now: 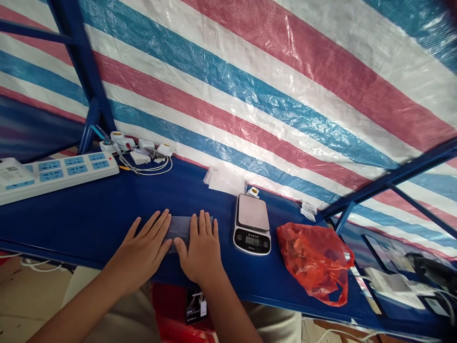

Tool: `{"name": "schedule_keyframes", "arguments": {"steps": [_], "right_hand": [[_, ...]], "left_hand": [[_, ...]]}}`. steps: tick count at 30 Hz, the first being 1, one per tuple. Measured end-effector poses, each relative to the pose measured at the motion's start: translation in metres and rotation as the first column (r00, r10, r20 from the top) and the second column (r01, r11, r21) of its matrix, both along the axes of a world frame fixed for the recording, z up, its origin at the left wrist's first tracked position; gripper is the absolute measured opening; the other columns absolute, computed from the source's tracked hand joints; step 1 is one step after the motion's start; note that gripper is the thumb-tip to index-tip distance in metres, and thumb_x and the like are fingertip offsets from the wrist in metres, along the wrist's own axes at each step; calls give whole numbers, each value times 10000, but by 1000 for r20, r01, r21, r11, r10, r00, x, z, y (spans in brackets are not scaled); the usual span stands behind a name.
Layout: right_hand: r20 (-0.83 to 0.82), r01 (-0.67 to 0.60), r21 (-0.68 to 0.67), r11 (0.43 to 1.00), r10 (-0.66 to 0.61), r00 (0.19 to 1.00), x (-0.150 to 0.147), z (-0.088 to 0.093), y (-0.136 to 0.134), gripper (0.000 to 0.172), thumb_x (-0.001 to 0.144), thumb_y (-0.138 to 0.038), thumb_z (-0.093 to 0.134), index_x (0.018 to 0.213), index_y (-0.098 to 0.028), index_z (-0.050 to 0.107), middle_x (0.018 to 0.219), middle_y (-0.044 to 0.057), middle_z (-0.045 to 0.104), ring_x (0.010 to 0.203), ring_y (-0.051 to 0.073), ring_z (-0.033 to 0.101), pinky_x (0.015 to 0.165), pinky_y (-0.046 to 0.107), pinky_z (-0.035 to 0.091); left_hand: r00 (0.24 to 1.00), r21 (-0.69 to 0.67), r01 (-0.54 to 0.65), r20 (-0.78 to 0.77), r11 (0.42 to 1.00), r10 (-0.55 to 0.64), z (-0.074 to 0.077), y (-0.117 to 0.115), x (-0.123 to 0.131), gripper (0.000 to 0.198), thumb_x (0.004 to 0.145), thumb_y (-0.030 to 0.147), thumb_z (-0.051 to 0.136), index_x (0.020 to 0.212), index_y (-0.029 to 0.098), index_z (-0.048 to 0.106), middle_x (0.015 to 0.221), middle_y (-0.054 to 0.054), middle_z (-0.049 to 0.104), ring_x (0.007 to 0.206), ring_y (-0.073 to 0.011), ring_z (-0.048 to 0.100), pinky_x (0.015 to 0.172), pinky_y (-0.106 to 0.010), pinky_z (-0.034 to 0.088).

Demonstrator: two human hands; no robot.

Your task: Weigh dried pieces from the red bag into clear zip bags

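A clear plastic bag (179, 228) lies flat on the blue table (139, 205). My left hand (144, 252) rests on its left side, palm down, with the fingers stretched out. On the bag's right side lies my right hand (202, 252), also flat with its fingers extended. The two thumbs nearly meet near the bag's front edge. My hands cover both ends of the bag, and I cannot make out anything inside it. To the right of my right hand stands a digital kitchen scale (253, 224).
A red plastic bag (314, 257) sits right of the scale. White adapters and cables (144, 150) lie at the back left, beside a long power strip (71, 169). White sheets (226, 180) rest against the striped tarp (228, 105). A black box (196, 305) shows below the table edge.
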State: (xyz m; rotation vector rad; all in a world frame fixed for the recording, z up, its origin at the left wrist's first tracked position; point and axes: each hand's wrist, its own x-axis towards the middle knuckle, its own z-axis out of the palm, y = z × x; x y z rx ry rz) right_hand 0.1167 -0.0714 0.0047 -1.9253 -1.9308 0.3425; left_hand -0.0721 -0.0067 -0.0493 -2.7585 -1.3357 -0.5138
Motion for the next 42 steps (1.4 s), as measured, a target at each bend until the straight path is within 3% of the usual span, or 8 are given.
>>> {"name": "schedule_keyframes", "arguments": {"steps": [6, 9, 14, 18, 22, 30, 35, 42], "right_hand": [[-16, 81, -106, 991, -83, 996, 19, 3, -10, 756, 1063, -522, 309, 1617, -15, 226, 1698, 173, 121, 1588, 327, 67, 1287, 569, 108], [-192, 116, -86, 990, -131, 973, 27, 10, -23, 717, 1068, -481, 324, 1628, -42, 230, 1695, 162, 178, 1585, 314, 129, 1278, 557, 189], [-597, 438, 139, 888, -278, 752, 32, 37, -36, 571, 1103, -453, 246, 1579, -183, 410, 1594, 108, 464, 1492, 237, 414, 1204, 473, 394], [-357, 205, 282, 937, -95, 929, 9, 38, -20, 580, 1090, -398, 336, 1600, -123, 361, 1629, 150, 395, 1541, 276, 313, 1234, 523, 336], [-70, -108, 131, 985, 118, 991, -17, 11, -4, 726, 1056, -527, 404, 1599, -52, 332, 1666, 188, 267, 1575, 325, 179, 1276, 570, 194], [-73, 71, -16, 997, -72, 995, 9, 2, -21, 789, 1047, -544, 389, 1598, 11, 288, 1678, 229, 156, 1572, 377, 102, 1265, 615, 174], [-251, 254, 69, 965, -230, 940, 24, 0, -68, 745, 1067, -458, 403, 1654, -80, 142, 1692, 187, 193, 1562, 316, 239, 1213, 557, 368], [-237, 293, 281, 914, -230, 944, 40, -6, -109, 514, 1028, -353, 519, 1509, -176, 487, 1488, 172, 569, 1379, 317, 547, 1082, 514, 525]], "left_hand": [[1000, -19, -11, 7, 1000, 11, 3, -1, -3, 721, 1027, 565, 210, 1611, 157, 322, 1653, -84, 334, 1520, -336, 350, 1226, -603, 290], [1000, -30, -9, 6, 1000, 9, 3, -1, -5, 727, 1027, 575, 212, 1613, 158, 314, 1653, -83, 335, 1522, -336, 348, 1230, -599, 285], [1000, -38, 4, 18, 999, -4, 3, -1, -5, 713, 1030, 565, 246, 1623, 171, 290, 1654, -78, 335, 1532, -333, 327, 1245, -595, 258], [998, -43, 20, 58, 999, -18, 3, 0, -7, 695, 1024, 552, 277, 1621, 197, 309, 1640, -85, 372, 1521, -346, 345, 1236, -612, 270], [997, -37, 38, 62, 999, -36, 0, 2, -9, 680, 1020, 531, 288, 1619, 211, 321, 1635, -87, 385, 1506, -351, 373, 1222, -609, 299], [1000, -33, 4, 22, 999, -3, 1, 2, -7, 712, 1023, 559, 258, 1617, 170, 315, 1647, -79, 357, 1522, -331, 347, 1238, -575, 278], [1000, -56, -17, -14, 998, 16, 5, 0, -5, 712, 1022, 550, 242, 1615, 163, 316, 1656, -63, 335, 1530, -311, 337, 1250, -554, 256], [993, -164, -64, 86, 984, 79, 21, -4, -5, 732, 1007, 575, 271, 1618, 173, 310, 1630, -103, 409, 1491, -317, 401, 1221, -527, 309]]}}
